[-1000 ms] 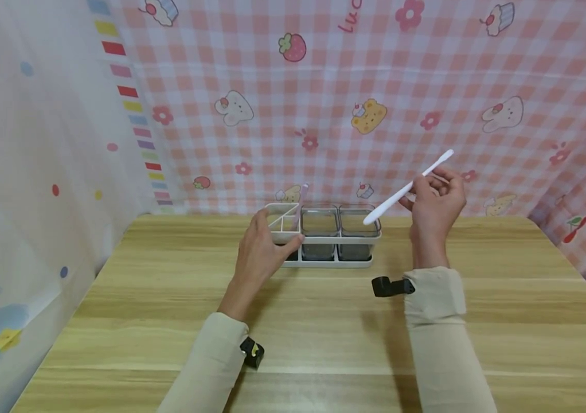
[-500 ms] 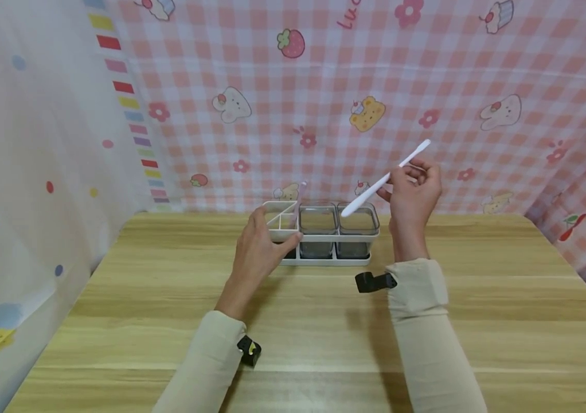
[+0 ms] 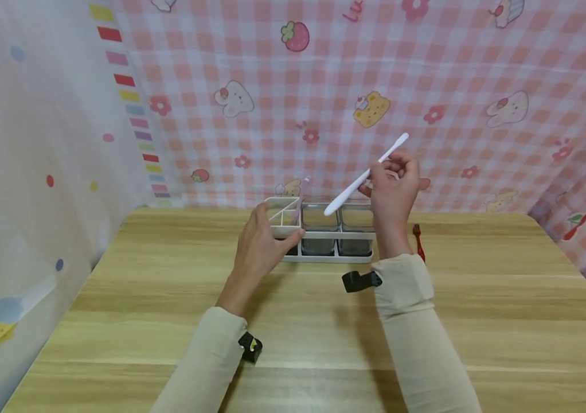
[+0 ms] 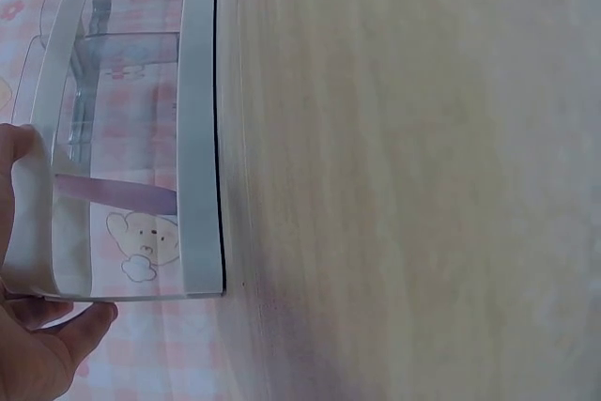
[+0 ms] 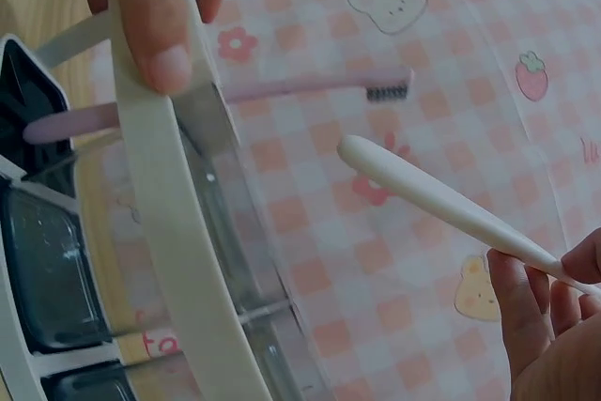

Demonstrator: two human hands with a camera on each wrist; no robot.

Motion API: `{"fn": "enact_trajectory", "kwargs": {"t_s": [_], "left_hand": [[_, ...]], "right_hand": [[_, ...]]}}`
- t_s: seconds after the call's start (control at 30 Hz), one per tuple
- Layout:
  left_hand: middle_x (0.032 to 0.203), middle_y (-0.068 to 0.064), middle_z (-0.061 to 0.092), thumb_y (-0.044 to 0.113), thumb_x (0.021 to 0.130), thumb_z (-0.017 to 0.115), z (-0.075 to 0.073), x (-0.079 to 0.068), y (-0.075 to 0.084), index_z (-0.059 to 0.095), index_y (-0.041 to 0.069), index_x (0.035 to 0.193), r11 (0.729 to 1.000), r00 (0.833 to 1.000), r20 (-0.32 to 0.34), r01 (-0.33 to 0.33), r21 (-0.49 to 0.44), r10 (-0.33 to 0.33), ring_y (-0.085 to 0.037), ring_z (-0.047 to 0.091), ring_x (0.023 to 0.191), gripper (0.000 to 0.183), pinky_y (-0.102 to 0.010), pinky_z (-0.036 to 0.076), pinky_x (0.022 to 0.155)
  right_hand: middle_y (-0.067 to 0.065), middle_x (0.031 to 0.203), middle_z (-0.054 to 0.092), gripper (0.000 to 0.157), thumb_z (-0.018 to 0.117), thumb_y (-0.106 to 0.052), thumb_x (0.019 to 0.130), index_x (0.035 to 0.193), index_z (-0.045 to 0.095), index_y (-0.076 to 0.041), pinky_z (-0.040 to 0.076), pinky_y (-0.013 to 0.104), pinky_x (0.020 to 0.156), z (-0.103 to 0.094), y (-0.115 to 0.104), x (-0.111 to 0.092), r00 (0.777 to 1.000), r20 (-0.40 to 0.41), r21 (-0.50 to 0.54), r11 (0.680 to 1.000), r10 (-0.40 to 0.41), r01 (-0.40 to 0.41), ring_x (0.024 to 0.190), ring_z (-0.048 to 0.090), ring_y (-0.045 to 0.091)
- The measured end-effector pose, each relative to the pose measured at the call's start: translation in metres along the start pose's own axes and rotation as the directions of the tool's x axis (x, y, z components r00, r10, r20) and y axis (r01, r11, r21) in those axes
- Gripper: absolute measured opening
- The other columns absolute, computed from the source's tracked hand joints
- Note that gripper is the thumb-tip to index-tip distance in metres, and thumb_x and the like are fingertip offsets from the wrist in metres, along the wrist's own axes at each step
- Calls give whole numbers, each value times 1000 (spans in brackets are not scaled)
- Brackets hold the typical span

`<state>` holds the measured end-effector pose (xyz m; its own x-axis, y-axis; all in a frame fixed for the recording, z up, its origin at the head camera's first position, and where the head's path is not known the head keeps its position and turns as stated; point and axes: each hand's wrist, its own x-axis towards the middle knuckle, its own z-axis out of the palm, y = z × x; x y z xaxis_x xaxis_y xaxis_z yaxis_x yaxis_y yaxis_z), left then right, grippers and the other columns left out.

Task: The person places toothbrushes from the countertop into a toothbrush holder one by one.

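Observation:
My left hand (image 3: pixel 262 241) grips the left end of a white toothbrush holder (image 3: pixel 319 236), thumb along its front rail. A lilac toothbrush (image 5: pixel 300 86) with dark bristles leans upright in the holder's divided left section. Two clear grey cups (image 3: pixel 319 245) sit in the other sections. Between thumb and fingers my right hand (image 3: pixel 395 186) pinches a white toothbrush (image 3: pixel 350 192). This brush slants above the cups, its handle end pointing down to the left and apart from the holder. Its bristles cannot be made out.
The holder stands near the back of a wooden table (image 3: pixel 298 344). A small red fork-like thing (image 3: pixel 418 241) lies right of my right wrist, partly covered by the sleeve. Behind the table hangs a pink checked cloth (image 3: pixel 272 132).
My right hand has moved left with the white toothbrush, bringing its handle end over the cups. The red thing has come into view behind the sleeve. My left hand keeps its grip on the holder.

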<state>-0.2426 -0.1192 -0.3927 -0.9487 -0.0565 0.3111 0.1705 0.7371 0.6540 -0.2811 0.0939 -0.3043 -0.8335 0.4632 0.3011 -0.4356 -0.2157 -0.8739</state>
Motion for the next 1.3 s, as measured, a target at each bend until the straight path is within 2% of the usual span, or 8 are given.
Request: {"fn": "enact_trajectory", "kwargs": {"t_s": [0.33, 0.63, 0.8, 1.07, 1.3], "left_hand": [[129, -19, 54, 56, 85, 75, -1, 1, 1, 34, -1, 149, 1000, 1000, 18, 5, 7, -5, -35, 57, 106, 95, -53, 48, 91], [132, -22, 55, 55, 84, 76, -1, 0, 1, 36, -1, 147, 1000, 1000, 7, -9, 7, 9, -37, 57, 109, 94, -54, 47, 93], [128, -20, 55, 55, 84, 76, -1, -1, 1, 37, -1, 146, 1000, 1000, 7, -11, 13, 11, -36, 58, 108, 92, -54, 47, 92], [128, -18, 55, 55, 84, 76, -1, -1, 0, 36, 1, 148, 1000, 1000, 11, -9, 15, 9, -34, 57, 106, 92, -54, 47, 91], [129, -19, 55, 54, 84, 76, -1, -1, 0, 36, 1, 148, 1000, 1000, 3, -18, -3, 18, -35, 57, 106, 91, -54, 47, 90]], "right_hand": [[6, 96, 48, 24, 58, 5, 95, 111, 45, -8, 57, 29, 58, 12, 4, -11, 997, 75, -37, 999, 3, 0, 73, 56, 17], [5, 94, 49, 23, 58, 5, 95, 111, 45, -4, 56, 27, 56, 21, 9, -17, 996, 93, -71, 997, 10, -3, 72, 57, 17], [4, 93, 49, 24, 57, 6, 93, 110, 45, -5, 56, 25, 56, 24, 13, -20, 995, 94, -91, 996, 15, -7, 73, 58, 14], [1, 91, 50, 23, 57, 6, 92, 108, 45, -6, 58, 33, 59, 28, 19, -23, 994, 108, -126, 992, -2, 16, 70, 57, 10], [1, 92, 50, 23, 58, 4, 92, 110, 46, -4, 56, 25, 55, 30, 20, -23, 993, 111, -139, 989, -29, 45, 71, 58, 11]]}}
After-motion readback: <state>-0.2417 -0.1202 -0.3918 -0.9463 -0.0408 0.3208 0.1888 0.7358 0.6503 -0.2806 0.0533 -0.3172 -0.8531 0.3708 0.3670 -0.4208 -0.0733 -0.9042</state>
